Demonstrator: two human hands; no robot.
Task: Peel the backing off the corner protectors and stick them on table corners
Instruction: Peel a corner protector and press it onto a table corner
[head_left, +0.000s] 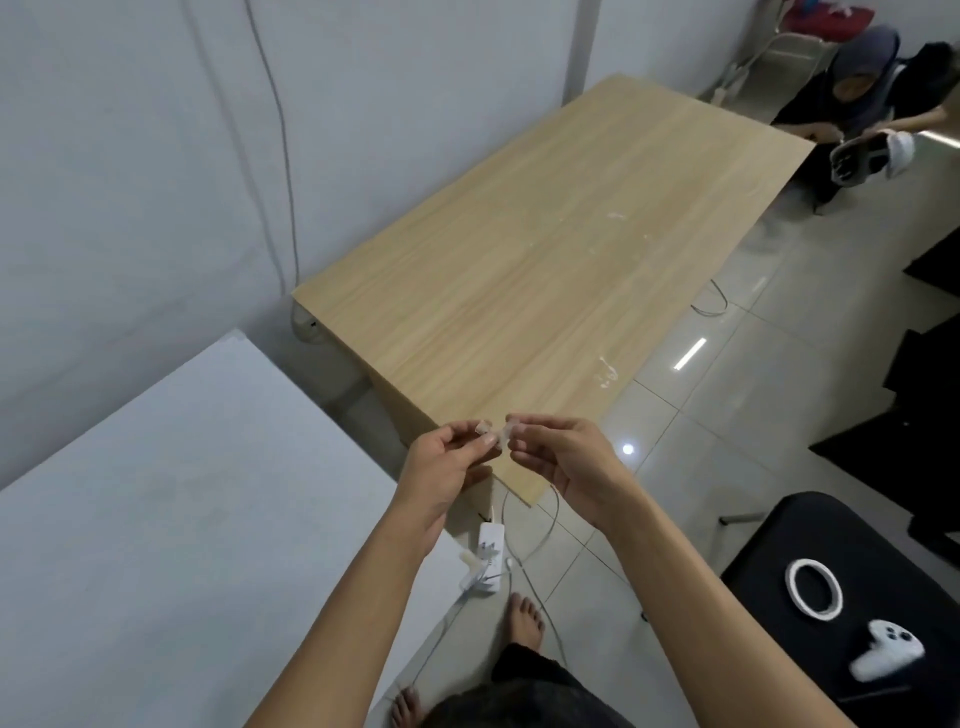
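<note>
- Both hands are up in front of the camera, right over the near end of the wooden table (519, 260).
- The left hand (452, 457) and right hand (566, 462) meet at the fingertips, and both pinch one tiny clear corner protector (498, 434) between them.
- On both hands the thumb and first fingers are curled in around the piece, with nothing spread out flat. The other fingers are loosely tucked.
- The protector is held in the air, not touching the tabletop. It sits just above the table's near edge, a bit back from the closest corner.
- It's too small and blurry to tell whether the backing is on, off or half peeled.
- The wood top has a few whitish smears on it, a couple mid-table and one near the right edge.
- A white table (156, 519) stands to the left, just beside the wooden one.
- On the tiled floor (727, 415) below the hands there's a white power strip (491, 561) with cables looping off it, and the person's bare feet are close by.
- Bottom right is a black seat (769, 551) with a tape roll (813, 590) and a white controller (888, 654) lying on it, near each other but apart.
- A second person (862, 88) sits on the floor past the table's far corner, holding something dark.
- A thin cable (280, 156) runs down the wall behind the table.
</note>
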